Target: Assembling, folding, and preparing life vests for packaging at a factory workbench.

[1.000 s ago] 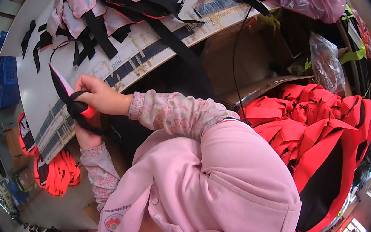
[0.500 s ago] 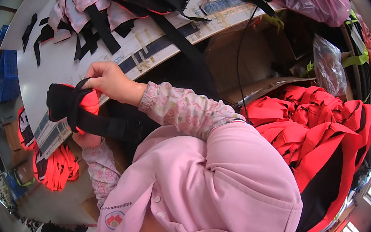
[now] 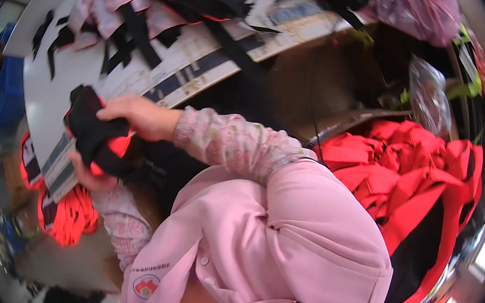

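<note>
A folded black-and-red fabric strap piece point(image 3: 95, 127) is held between both hands near the table's left corner; its exact kind cannot be told. My right hand point(image 3: 138, 115) grips its upper side, thumb pressed on the black cloth. From below, my left hand point(image 3: 92, 176) holds the lower end, its fingers partly hidden and blurred. Black strap from the piece runs toward my lap, where it merges with dark cloth.
Pink-and-black strapped pieces point(image 3: 151, 4) lie on the white table point(image 3: 38, 90). A large heap of red straps point(image 3: 397, 170) is at my right. More red strap pieces point(image 3: 74, 215) hang beyond the table corner. A clear plastic bag point(image 3: 430, 96) sits behind the heap.
My right hand has gone from pinching a black strap loop to gripping the folded piece from above. The piece has turned, showing more black. My left hand has moved slightly left.
</note>
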A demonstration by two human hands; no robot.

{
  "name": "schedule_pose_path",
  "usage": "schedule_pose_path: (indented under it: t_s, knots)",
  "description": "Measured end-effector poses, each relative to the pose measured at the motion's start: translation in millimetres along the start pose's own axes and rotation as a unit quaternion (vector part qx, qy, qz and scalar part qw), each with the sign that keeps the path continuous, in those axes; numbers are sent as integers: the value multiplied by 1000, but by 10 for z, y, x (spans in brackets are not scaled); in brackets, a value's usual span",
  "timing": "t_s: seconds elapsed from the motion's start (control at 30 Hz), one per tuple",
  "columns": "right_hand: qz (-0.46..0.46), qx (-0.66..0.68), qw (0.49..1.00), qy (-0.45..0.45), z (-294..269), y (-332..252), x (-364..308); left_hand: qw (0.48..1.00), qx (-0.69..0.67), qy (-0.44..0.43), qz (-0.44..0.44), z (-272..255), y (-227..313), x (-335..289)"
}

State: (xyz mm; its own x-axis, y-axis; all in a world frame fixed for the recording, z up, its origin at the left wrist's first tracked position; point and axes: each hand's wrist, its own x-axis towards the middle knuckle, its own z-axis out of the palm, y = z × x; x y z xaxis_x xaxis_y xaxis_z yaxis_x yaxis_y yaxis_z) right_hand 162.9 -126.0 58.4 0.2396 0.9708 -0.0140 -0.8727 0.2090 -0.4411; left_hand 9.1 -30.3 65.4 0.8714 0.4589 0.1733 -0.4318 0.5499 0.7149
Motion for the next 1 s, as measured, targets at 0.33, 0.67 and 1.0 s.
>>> schedule_pose_path:
  t_s: [0.33,0.67,1.0]
  knots:
    - [148,-181,970,61,-155,180,-13,891,246,347,159,-233,-362,365]
    - [-58,-639,763,70,-570,687,-46,721,659,200,77,-781,-419,176]
    - [15,-658,747,89,-456,585,-5,748,640,175,17,-722,-511,294]
